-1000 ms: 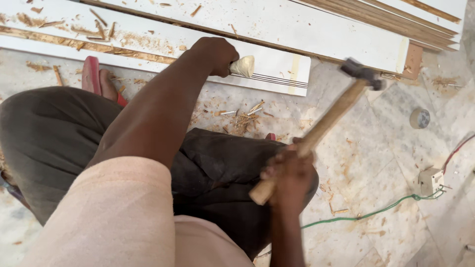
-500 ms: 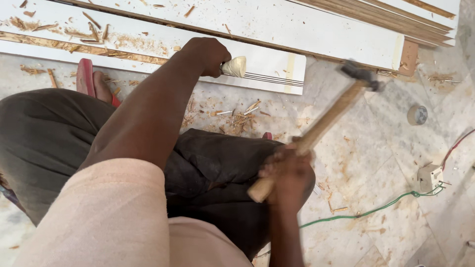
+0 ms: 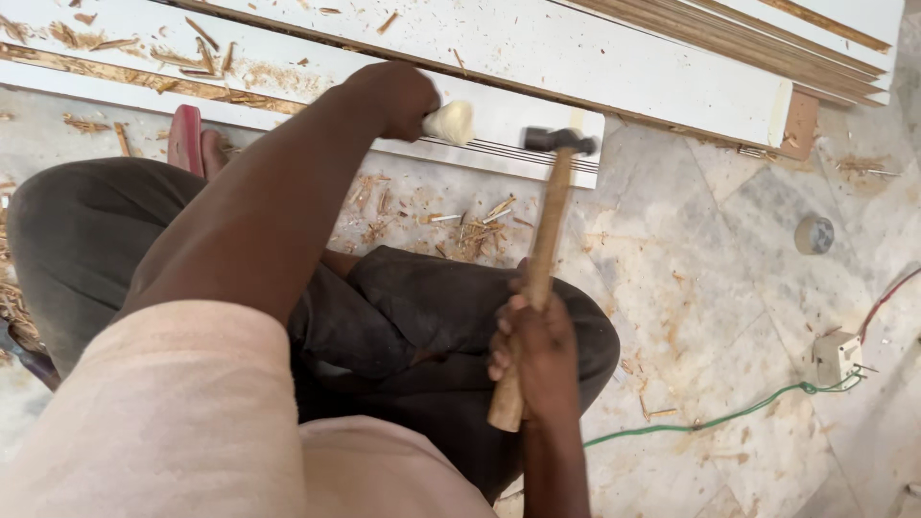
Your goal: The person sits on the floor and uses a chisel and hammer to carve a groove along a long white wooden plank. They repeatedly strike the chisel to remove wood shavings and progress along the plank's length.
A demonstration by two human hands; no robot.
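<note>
Head view, looking down over the seated person's knees. The landmark is the white board (image 3: 317, 101), which lies flat on the stone floor (image 3: 729, 317) with its long axis running left to right across the top of the view, beyond the knees. The left hand (image 3: 393, 96) rests on the board's near edge, fingers closed around a chisel (image 3: 451, 122), of which only the pale, frayed handle end shows, pointing right along the board. The right hand (image 3: 542, 350) is clamped low on the wooden handle of a hammer (image 3: 539, 259). The hammer's shaft stands nearly upright in the view, running from the knee toward the board. Its dark metal head (image 3: 559, 141) sits over the board's near edge, just right of the chisel end and close to it; whether the two touch cannot be told. The hands are well apart: the left is at the board, the right near the lap. Wood chips (image 3: 470, 216) litter the floor just in front of the board.
</note>
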